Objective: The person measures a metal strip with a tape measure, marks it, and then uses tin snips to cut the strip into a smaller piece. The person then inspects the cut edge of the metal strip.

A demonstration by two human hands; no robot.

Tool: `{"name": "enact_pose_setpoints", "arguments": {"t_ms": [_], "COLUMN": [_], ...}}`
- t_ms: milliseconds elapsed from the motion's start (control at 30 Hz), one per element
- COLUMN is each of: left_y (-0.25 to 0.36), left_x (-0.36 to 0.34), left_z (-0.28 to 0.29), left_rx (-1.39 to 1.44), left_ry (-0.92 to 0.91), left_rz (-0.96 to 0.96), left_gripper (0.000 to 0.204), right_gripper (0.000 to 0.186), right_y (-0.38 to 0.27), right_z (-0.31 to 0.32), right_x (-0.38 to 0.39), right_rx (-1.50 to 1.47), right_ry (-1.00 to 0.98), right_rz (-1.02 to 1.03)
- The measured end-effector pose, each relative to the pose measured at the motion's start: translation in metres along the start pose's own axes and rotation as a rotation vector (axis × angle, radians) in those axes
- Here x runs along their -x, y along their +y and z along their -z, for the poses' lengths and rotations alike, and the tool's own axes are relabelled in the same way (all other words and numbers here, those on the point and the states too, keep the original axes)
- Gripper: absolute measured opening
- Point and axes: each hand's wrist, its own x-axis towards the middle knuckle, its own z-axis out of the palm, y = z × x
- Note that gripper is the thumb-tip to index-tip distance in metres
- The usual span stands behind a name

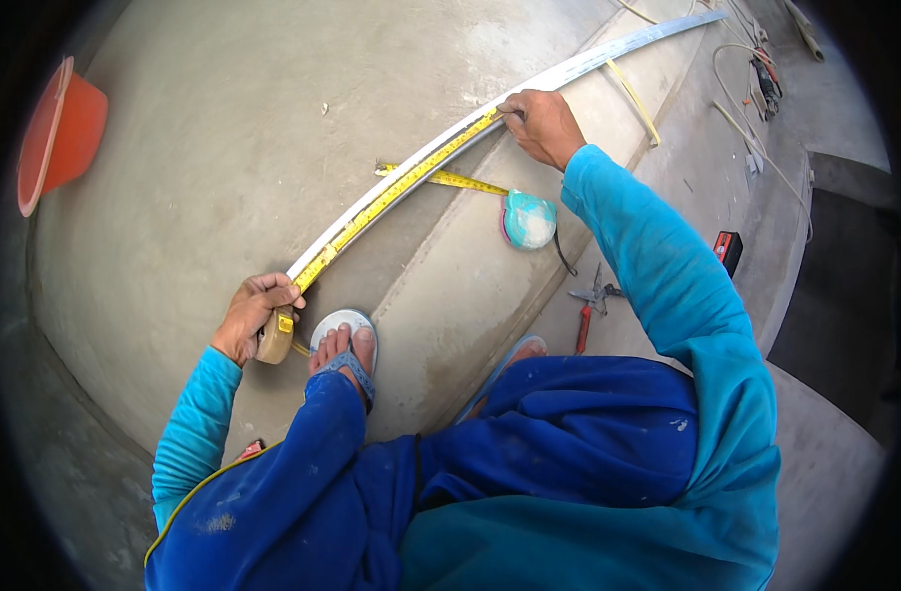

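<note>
A long, pale metal strip (633, 42) runs from my left hand up to the far right. Along it lies the yellow blade of a tape measure (401, 197), stretched between my two hands. My left hand (244, 320) is closed around the tape's tan case (274, 340), its thumb at the near end of the strip. My right hand (544, 126) pinches the far end of the blade against the strip. A second tape measure (530, 219), teal and dusty, rests on the floor near my right forearm, its blade passing under the strip.
An orange bucket (76, 126) is at the left. Red-handled snips (584, 320) lie beyond my right foot. Farther right are a red-and-black object (728, 250), a power tool (766, 84), loose cable (723, 74) and a dark floor opening (835, 305). A yellowish strip (635, 101) lies near the metal.
</note>
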Motion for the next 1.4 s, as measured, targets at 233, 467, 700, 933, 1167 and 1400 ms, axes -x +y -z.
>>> {"name": "enact_pose_setpoints", "arguments": {"t_ms": [233, 467, 700, 933, 1167, 1400], "left_y": [0.008, 0.019, 0.045, 0.064, 0.057, 0.097], "left_x": [0.017, 0.077, 0.09, 0.054, 0.024, 0.002], "left_z": [-0.003, 0.004, -0.031, -0.107, -0.18, -0.209], "left_rx": [-0.03, -0.11, -0.171, -0.242, -0.228, -0.987], "left_ry": [-0.029, -0.347, -0.422, -0.219, -0.298, -0.249], "left_rz": [-0.03, -0.01, -0.027, -0.08, -0.279, -0.837], "left_gripper": [0.013, 0.059, 0.079, 0.076, 0.084, 0.078], "right_gripper": [0.022, 0.022, 0.021, 0.037, 0.079, 0.049], "right_y": [-0.012, -0.028, -0.073, -0.153, -0.152, -0.031], "right_z": [0.022, 0.056, 0.057, 0.022, -0.022, -0.007], "right_x": [-0.001, -0.009, 0.033, 0.121, 0.172, 0.293], "right_rx": [-0.149, -0.078, -0.357, -0.893, -0.958, -1.126], "right_ry": [0.136, 0.303, 0.179, -0.212, 0.034, 0.077], "right_rz": [0.017, 0.165, 0.183, 0.257, 0.015, -0.35]}}
